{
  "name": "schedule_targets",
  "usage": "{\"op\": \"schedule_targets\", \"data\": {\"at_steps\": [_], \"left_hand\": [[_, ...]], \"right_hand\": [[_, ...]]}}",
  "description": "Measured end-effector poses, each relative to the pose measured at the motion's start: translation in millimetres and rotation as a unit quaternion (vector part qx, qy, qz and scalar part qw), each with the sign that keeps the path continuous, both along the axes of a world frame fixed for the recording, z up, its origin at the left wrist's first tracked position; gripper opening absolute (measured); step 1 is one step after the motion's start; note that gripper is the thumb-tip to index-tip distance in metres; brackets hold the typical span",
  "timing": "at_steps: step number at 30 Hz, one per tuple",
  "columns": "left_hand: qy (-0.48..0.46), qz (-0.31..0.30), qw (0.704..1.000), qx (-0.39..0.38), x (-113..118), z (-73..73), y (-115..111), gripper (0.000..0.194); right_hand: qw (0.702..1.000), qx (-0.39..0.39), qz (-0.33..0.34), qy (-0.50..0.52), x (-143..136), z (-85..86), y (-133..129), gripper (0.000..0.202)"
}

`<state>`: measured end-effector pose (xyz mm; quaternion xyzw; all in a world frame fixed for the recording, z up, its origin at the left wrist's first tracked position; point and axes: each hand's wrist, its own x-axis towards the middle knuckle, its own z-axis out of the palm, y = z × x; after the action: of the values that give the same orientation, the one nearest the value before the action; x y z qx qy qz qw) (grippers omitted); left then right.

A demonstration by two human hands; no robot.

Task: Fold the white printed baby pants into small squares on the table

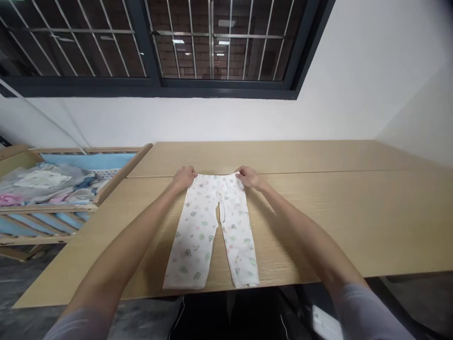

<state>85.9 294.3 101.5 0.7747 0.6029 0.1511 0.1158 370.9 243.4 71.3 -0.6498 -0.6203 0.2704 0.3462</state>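
White children's pants (203,226) with small green, pink and grey prints lie spread on the wooden table (339,217). Their waistband points away from me, and the two legs reach toward the front edge with a gap between them. My left hand (184,177) pinches the left corner of the waistband. At the opposite corner, my right hand (247,176) grips the waistband between thumb and fingers. The hem of the right leg looks slightly folded at its end.
To the left stands a wooden crib (123,174) with blue lining, holding a pile of clothes and plastic bags (46,182). A barred window (219,42) is set in the white wall behind the table. Below the front edge, a white object (326,323) shows at the lower right.
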Motion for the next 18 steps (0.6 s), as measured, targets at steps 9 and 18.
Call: {"op": "schedule_targets", "data": {"at_steps": [9,18], "left_hand": [[0.036,-0.023,0.998,0.047,31.8,12.0,-44.9,0.03],[-0.021,-0.337,0.941,-0.007,56.8,-8.5,-257.7,0.038]], "right_hand": [[0.998,-0.03,-0.023,-0.043,-1.1,-26.5,31.3,0.024],[0.988,-0.129,0.081,-0.015,6.6,-14.2,18.6,0.024]]}}
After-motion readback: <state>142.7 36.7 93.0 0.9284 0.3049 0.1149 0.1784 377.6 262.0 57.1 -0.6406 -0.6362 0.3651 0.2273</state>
